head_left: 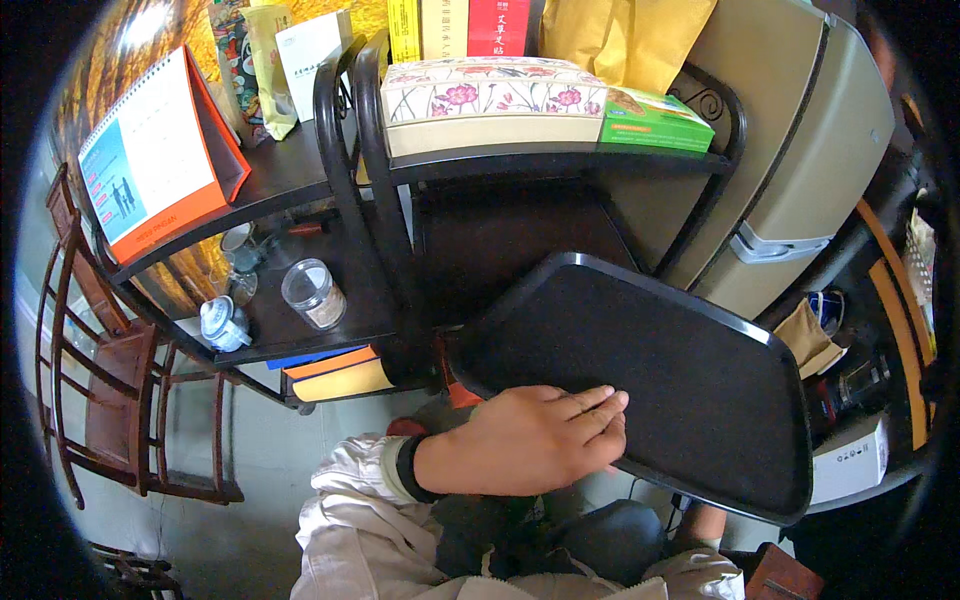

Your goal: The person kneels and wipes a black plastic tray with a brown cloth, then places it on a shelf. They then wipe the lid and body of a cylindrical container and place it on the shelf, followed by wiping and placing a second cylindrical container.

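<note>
A dark rectangular tray (700, 370) with rounded corners and a raised rim is held at a slant in front of me. My left hand (530, 440) is at its near left edge, fingers close together on the upper face; the thumb is mostly hidden by the edge. A dark band circles that wrist beneath a pale sleeve. From the lower right, my right forearm (703, 524) goes under the tray, which hides the right hand and its fingers. Behind the tray's far left side is the dark lower shelf (480, 240) of a rack.
Atop the rack are a floral box (490, 95), a green box (655, 122) and a desk calendar (160, 160). A clear jar (314, 295) and a blue-white lidded pot (225, 323) stand lower left. A refrigerator (770, 150) is at right, a wooden chair (125, 400) at left.
</note>
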Demonstrator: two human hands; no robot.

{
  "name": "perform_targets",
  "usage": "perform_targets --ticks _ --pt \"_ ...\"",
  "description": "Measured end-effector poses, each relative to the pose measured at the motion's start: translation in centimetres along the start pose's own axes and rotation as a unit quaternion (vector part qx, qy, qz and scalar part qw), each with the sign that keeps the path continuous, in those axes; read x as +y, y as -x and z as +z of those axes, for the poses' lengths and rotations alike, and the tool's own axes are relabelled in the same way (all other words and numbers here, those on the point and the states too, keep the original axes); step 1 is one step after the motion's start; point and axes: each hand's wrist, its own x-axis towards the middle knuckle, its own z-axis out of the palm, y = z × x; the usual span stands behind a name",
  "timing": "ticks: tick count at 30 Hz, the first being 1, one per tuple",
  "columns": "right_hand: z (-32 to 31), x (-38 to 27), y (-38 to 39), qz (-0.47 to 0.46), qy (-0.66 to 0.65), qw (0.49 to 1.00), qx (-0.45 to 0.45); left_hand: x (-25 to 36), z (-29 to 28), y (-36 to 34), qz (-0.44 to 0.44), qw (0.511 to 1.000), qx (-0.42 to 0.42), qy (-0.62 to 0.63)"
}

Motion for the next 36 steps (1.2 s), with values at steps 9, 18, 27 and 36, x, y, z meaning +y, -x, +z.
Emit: perform_targets --ticks 9,18,27,36 --pt "0.7 0.2 0.6 0.088 -0.081 0.992 -0.028 -3.5 3.5 3.4 -0.010 0.999 0.028 -0.045" --pt "0.1 -0.2 0.3 0.141 -0.103 0.984 -0.026 -7.0 7.2 5.9 0.003 0.999 0.015 -0.046" --pt "-2.1 2.4 -0.9 0.257 -0.047 0.963 -0.071 -9.8 8.5 7.6 -0.015 0.996 -0.013 -0.084" --pt "1.1 3.6 1.2 0.240 -0.033 0.963 -0.114 -11.9 9.4 9.2 -0.084 0.993 -0.018 -0.076"
